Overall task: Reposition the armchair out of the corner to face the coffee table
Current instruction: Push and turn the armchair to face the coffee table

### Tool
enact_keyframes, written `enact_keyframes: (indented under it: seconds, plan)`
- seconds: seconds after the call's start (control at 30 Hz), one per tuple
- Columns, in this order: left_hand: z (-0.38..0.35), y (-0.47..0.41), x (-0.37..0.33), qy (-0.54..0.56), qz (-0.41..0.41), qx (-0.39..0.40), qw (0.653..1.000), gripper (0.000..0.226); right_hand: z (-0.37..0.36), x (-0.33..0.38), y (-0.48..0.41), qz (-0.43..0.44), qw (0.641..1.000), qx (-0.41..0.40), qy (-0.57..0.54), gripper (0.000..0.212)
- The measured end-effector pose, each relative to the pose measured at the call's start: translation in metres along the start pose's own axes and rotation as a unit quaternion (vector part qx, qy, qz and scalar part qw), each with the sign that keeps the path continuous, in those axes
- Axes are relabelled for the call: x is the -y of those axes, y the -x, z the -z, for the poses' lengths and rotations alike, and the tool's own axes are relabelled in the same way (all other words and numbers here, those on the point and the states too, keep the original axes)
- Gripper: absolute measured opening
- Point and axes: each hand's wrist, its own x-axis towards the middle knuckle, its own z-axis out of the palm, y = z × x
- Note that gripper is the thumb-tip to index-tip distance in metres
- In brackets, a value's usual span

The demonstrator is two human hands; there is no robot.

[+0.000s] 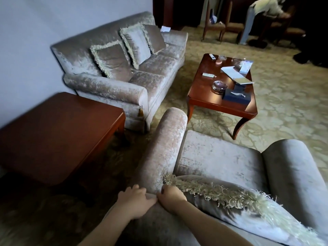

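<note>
Here, seen from behind the backrest, the armchair [218,157] fills the lower right foreground on the patterned carpet [284,112]; its seat opens roughly toward the coffee table [204,96], which stands apart from it across a strip of carpet. A dark side table [58,132] lies just beside the chair on the left, and the sofa [110,89] stands beyond that, along the wall. Both bare hands meet at the rear end of the left armrest [165,148]. The left grip [136,201] curls over its outer flank; the right grip [171,197] clasps its inner side, where the fringed cushion [230,201] leans. Whether the right fingers also catch the fringe cannot be told for certain.

Handling, as a judgement: an upholstered chair of this build is probably heavy and stiff in the frame but soft at the surface. The velvet-like cover may slide under the palm, and padding yields before the frame moves. A hold on one armrest alone favours pivoting rather than lifting; a hold spread across the backrest or both armrests would likely steer it more squarely. The carpet will probably drag at the feet. The loose cushion may tip off if the chair jolts, and the side table leaves little room to swing on that side.
</note>
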Motion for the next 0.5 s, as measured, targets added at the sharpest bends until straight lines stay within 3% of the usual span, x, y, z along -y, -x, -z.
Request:
enact_keyframes:
  seconds: [0.17,0.33,0.5]
  plan:
    - [-0.002,0.006,0.005,0.0,-0.026,-0.079,0.997,0.054,0.0,-0.002,0.01,0.033,0.998,-0.035,-0.03,0.029]
    - [-0.011,0.022,0.004,-0.12,-0.079,-0.071,0.987,0.051,-0.006,-0.01,0.034,0.048,0.995,-0.083,-0.037,0.032]
    - [-0.015,0.031,0.008,-0.135,-0.099,-0.083,0.982,0.046,-0.005,-0.031,0.066,0.043,0.987,-0.156,-0.021,0.03]
